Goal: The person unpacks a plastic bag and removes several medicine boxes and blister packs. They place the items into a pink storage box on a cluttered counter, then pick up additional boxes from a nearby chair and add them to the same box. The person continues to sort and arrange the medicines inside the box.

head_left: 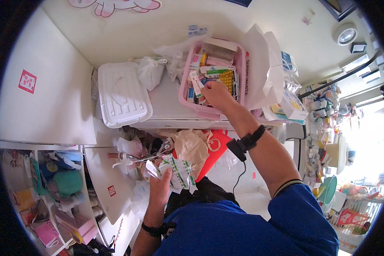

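Observation:
A pink plastic storage bin (186, 101) full of medicine boxes and blister packs stands on a white cabinet top. Over its contents is my right hand (216, 94), its fingers pinching a narrow white box (196, 83) with green and red print. A yellow blister pack (227, 78) lies just beyond that hand in the bin. Lower down, close to my body, my left hand (161, 185) grips a bundle of white and green medicine packaging (177, 172), perhaps flattened boxes or leaflets. Just left of the bin are tied white plastic bags (152, 71) and a white plastic lid (124, 96).
Right of the bin stands a large white paper bag (262, 67), with boxes (292, 104) beside it. Below the cabinet's edge are a bicycle handlebar (124, 156), a beige bag (190, 147) and a red bag (214, 153). Packed shelves (35, 147) fill the lower left.

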A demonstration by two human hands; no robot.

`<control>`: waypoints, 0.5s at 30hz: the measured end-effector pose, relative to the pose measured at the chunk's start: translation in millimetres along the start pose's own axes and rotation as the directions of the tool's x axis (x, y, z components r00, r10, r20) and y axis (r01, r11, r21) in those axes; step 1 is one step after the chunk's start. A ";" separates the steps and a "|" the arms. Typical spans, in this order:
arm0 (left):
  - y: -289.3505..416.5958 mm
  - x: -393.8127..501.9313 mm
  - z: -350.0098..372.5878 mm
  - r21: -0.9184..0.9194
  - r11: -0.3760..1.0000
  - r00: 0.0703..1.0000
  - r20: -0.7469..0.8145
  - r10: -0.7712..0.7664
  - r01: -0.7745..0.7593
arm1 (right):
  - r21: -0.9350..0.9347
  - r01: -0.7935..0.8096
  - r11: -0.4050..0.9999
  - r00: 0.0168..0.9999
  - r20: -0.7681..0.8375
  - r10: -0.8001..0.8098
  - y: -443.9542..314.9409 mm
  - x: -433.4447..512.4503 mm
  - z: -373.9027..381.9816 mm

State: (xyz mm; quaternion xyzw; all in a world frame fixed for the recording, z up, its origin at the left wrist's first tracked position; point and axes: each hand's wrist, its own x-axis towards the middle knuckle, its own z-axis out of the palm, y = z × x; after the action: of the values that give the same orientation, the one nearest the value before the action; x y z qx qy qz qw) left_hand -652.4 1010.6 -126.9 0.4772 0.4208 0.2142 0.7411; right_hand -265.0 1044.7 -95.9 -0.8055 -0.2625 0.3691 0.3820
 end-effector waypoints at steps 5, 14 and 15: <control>-0.6 -1.8 2.9 0.025 0.999 0.999 -0.035 0.034 -0.033 | 0.268 -0.131 0.954 0.990 -0.023 0.142 -18.9 13.4 16.0; -4.4 0.1 0.7 -0.074 0.997 1.000 -0.019 0.014 -0.015 | 0.085 -0.108 0.991 0.992 -0.055 0.113 -13.7 37.0 27.7; -5.1 0.2 0.2 -0.059 0.998 0.999 -0.031 -0.024 0.022 | -0.038 -0.061 0.997 0.998 -0.035 0.060 -8.4 43.0 26.4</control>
State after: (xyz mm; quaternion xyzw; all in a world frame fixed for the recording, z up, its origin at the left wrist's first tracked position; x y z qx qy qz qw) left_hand -652.5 1008.3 -131.5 0.4471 0.4314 0.2253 0.7505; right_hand -261.8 1090.9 -117.5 -0.8266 -0.2388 0.3617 0.3591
